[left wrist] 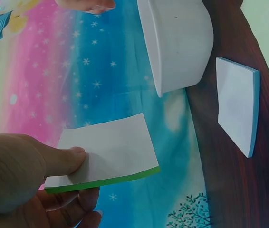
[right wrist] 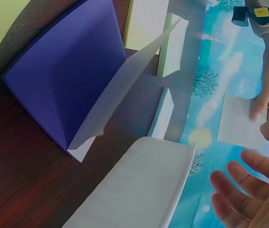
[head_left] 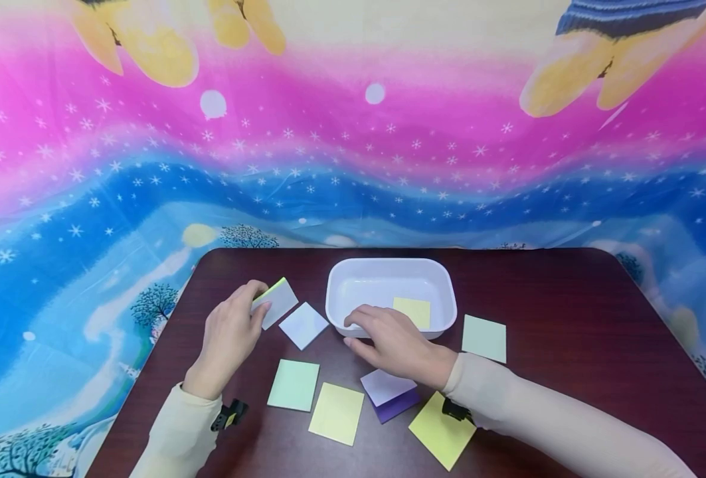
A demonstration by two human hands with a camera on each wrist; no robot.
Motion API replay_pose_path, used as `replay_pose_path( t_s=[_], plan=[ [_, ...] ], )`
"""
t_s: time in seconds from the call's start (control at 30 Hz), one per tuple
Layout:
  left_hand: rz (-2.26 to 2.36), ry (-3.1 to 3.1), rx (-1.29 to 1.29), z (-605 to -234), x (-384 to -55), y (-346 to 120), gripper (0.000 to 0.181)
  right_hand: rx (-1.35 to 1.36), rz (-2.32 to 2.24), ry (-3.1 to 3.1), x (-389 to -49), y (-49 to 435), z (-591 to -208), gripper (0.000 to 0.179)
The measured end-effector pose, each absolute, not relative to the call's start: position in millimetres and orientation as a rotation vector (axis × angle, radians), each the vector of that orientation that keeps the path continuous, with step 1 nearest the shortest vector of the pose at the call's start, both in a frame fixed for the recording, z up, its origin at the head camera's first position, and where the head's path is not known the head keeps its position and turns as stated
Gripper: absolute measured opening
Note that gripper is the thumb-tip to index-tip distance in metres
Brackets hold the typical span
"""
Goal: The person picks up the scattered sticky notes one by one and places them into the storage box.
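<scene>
My left hand (head_left: 228, 335) pinches a sticky note pad (head_left: 279, 304) between thumb and fingers, above the table left of a white plastic tub (head_left: 357, 289). In the left wrist view the white face of this pad (left wrist: 113, 147) shows, with a green edge below. My right hand (head_left: 397, 342) is over the tub's near rim with its fingers loosely bent and holds nothing. Inside the tub lies a pale yellow pad (head_left: 412, 311). A white-faced pad (head_left: 303, 325) with a blue edge rests on the table between the left hand and the tub.
On the near table lie a mint green pad (head_left: 293, 385), a pale yellow pad (head_left: 337, 413), a purple pad (right wrist: 80, 71) with its pale top sheet raised, and a brighter yellow pad (head_left: 442, 435) under the right forearm. A pale green pad (head_left: 484, 338) lies right of the tub.
</scene>
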State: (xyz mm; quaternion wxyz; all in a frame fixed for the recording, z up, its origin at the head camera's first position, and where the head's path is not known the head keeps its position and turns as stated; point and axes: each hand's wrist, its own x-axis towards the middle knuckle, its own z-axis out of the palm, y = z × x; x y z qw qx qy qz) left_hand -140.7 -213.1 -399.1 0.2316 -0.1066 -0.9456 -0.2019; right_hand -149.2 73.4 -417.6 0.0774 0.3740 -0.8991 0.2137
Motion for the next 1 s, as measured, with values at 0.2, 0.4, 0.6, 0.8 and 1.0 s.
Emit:
replay_pose_path(
  t_s=[0.2,0.4,0.6,0.8,1.0],
  plan=[
    [-0.550,-2.595,-0.307,-396.2,-140.8,-209.2,0.022,1.112,0.646,-2.681,-149.6,75.3,-418.4,0.024],
    [-0.529,-2.593,-0.335,-393.0,-142.0,-204.6,0.022,1.106,0.637,-2.681,-150.2,77.0,-419.2,0.024],
    [-0.517,-2.591,-0.336,-390.2,-142.5,-200.7,0.021,1.089,0.634,-2.680,-150.3,80.2,-419.4,0.024],
    [-0.509,-2.588,-0.348,-389.0,-143.0,-197.0,0.022,1.076,0.643,-2.678,-150.4,83.3,-418.7,0.024],
    [-0.514,-2.564,-0.362,-386.5,-144.4,-193.0,0.022,1.074,0.647,-2.667,-150.7,84.4,-416.9,0.023]
  ],
)
